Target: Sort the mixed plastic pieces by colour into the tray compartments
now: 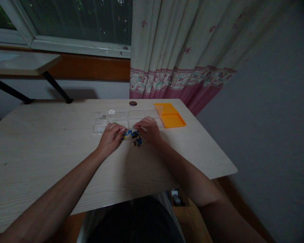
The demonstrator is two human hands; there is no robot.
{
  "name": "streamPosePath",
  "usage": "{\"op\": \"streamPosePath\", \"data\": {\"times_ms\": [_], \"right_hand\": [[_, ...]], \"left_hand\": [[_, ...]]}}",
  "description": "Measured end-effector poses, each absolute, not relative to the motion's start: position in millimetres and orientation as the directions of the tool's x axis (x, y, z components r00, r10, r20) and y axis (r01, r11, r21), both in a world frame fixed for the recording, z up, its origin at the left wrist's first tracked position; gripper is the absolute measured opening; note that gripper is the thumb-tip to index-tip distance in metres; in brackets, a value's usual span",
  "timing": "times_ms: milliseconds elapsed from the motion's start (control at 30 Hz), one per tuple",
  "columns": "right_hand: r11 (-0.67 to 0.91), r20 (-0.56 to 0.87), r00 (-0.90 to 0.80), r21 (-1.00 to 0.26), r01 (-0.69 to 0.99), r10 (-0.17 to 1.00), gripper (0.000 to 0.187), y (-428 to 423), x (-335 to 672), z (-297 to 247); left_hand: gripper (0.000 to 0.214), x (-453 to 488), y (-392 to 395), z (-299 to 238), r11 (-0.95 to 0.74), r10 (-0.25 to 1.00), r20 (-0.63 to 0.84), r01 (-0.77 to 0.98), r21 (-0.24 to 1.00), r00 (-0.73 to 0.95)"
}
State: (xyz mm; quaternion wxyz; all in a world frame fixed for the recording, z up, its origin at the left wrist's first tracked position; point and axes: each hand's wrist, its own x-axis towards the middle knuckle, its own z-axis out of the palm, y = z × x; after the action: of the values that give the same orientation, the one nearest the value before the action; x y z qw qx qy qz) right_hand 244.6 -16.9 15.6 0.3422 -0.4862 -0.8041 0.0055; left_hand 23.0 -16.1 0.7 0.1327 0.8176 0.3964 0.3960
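A loose pile of small blue, black and yellow pieces (135, 134) lies on the table between my hands; they are too small to name surely. My left hand (111, 137) rests at the pile's left side, fingers curled and thumb against them near the blue bits. Over the pile's right side, my right hand (150, 130) has its thumb and forefinger pinched together. Whatever either hand holds is too small to make out. Just behind both hands sits a clear plastic compartment tray (119, 114), its near edge partly covered by my fingers.
An orange open case (174, 120) adjoins the clear tray on the right. A dark brown oval object (133, 103) lies near the table's back edge. On the left, a raised shelf (27, 64) stands on black legs. A curtain (167, 50) hangs behind the table (53, 148).
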Motion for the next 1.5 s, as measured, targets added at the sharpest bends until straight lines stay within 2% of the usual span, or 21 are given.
{"op": "streamPosePath", "data": {"times_ms": [200,333,967,1267,1500], "right_hand": [[0.150,0.482,0.053,-0.373,0.916,0.874,0.020,10.8,288.9,7.0],[0.025,0.455,0.165,-0.383,0.923,0.875,0.021,17.0,302.4,-0.4],[0.006,0.422,0.163,-0.370,0.929,0.892,0.028,16.4,301.5,-0.4],[0.049,0.372,0.044,-0.238,0.970,0.927,0.023,9.7,297.6,6.7],[0.050,0.307,0.014,-0.200,0.978,0.952,0.020,5.9,295.5,13.9]], "left_hand": [[0.029,15.0,-10.6,0.5,-0.610,0.771,0.536,0.639,0.468,0.344],[0.030,14.2,-10.6,0.8,-0.627,0.754,0.550,0.646,0.436,0.360],[0.025,20.2,-14.5,0.2,-0.672,0.723,0.538,0.623,0.401,0.433],[0.024,19.6,-13.8,-1.0,-0.672,0.726,0.524,0.619,0.406,0.446],[0.023,19.5,-14.7,1.3,-0.664,0.733,0.515,0.629,0.404,0.443]]}}
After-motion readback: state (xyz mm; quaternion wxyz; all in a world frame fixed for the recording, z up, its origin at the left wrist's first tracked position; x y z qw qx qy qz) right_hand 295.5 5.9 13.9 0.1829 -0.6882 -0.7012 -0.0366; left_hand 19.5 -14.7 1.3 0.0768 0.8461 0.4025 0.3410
